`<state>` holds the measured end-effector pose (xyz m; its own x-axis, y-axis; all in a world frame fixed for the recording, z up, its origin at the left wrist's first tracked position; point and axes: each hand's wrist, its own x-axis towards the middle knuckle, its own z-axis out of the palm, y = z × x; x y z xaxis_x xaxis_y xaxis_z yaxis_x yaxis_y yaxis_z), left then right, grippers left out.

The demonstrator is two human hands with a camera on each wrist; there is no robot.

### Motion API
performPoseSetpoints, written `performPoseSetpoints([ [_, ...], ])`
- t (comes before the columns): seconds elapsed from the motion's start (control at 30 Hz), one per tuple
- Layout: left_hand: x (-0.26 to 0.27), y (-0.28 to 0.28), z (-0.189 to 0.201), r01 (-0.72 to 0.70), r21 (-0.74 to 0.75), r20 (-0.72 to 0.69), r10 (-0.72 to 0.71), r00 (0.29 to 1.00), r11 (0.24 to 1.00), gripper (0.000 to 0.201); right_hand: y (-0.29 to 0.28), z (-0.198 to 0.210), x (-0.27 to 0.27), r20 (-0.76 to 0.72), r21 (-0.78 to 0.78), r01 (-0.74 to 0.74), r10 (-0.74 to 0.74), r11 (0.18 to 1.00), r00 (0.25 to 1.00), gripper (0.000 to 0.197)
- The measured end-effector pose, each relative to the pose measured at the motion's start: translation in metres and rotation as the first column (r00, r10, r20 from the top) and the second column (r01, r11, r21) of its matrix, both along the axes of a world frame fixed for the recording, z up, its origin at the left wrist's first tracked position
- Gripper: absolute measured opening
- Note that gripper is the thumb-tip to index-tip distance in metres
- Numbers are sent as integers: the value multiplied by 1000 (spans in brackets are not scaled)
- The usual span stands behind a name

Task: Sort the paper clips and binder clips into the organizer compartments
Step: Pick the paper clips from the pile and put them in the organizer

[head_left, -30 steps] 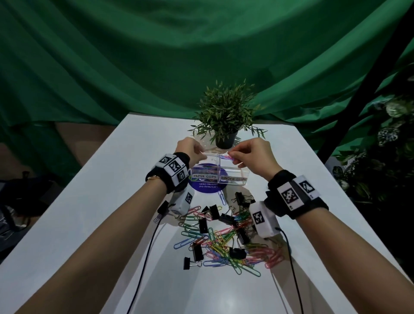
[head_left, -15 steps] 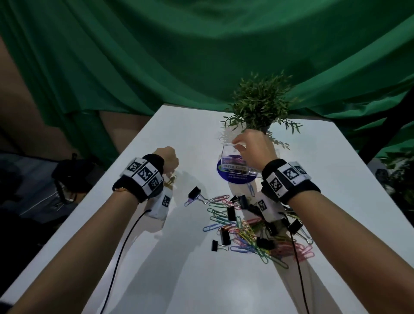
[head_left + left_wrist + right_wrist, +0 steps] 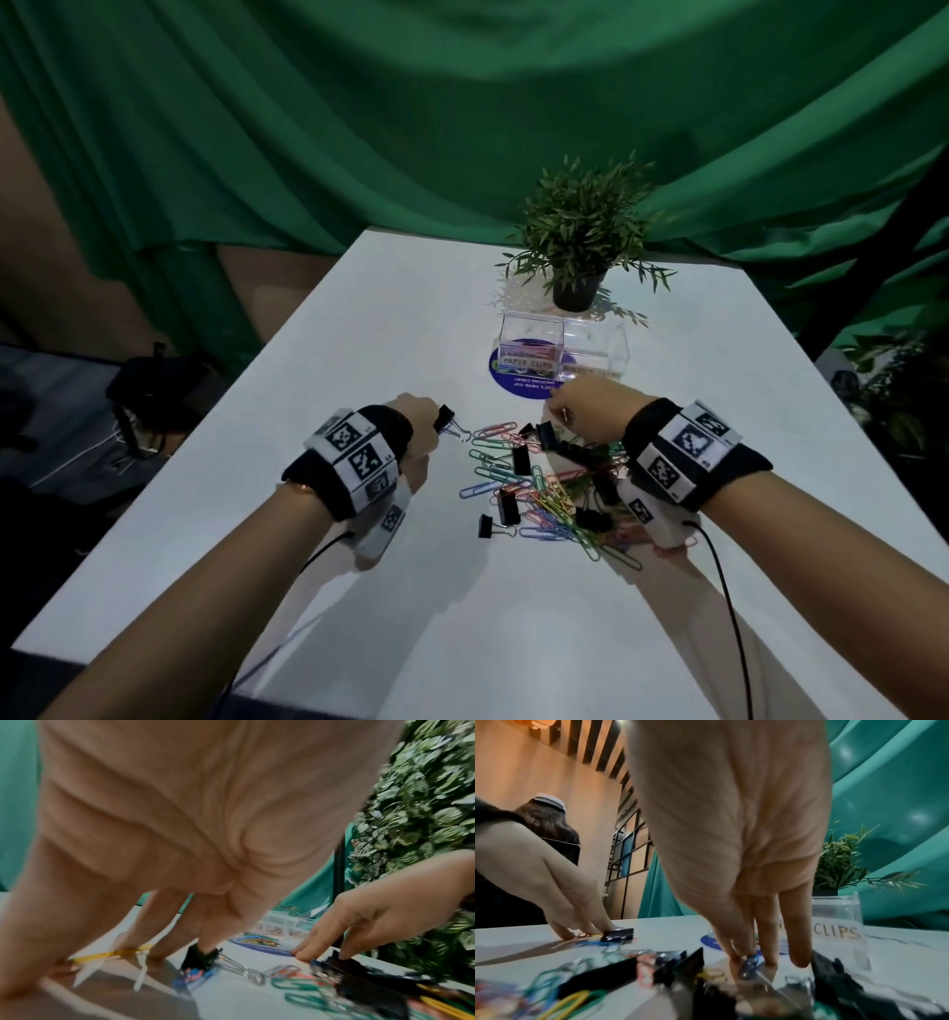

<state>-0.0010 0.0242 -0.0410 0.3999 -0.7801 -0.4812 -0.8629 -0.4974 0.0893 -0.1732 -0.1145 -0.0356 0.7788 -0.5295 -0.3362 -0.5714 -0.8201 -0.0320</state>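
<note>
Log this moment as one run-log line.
left hand: on black binder clip, table level | right hand: fingertips in clip pile | organizer: paper clips in left compartment

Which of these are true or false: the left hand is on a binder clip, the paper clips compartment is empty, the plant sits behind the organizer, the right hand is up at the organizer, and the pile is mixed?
1. The left hand is on a black binder clip. True.
2. The paper clips compartment is empty. False: coloured clips already lie in it.
3. The potted plant stands behind the organizer. True.
4. The right hand is up at the organizer. False: its fingertips are down at the pile's far edge.
5. The pile mixes coloured paper clips with black binder clips. True.
</note>
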Motion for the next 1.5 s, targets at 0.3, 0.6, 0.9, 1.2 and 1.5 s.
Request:
performPoseSetpoints([
  [0.3,-11,-10,-3,98,-183,-107,-119,987,978,19,15,-6,-8,141,56,-103,94,993,986,26],
  [0.6,-41,-32,2,211,-311,-43,-236,971,926,42,26,-5,-13,295,57,-64,44,996,955,26],
  [0.9,-39,-38,10,25,-456,-287,-174,942,889,21,21,-4,-26,258,81,-8,-14,997,966,39],
  [1.2,-1,-35,13,-28,-539,-128,-49,991,842,25,16,5,-41,333,-57,8,12,998,943,20],
  [1.5,-59,-21,6,283,-164,-62,-296,953,945,57,50,7,-40,62,27,-24,23,999,998,52],
])
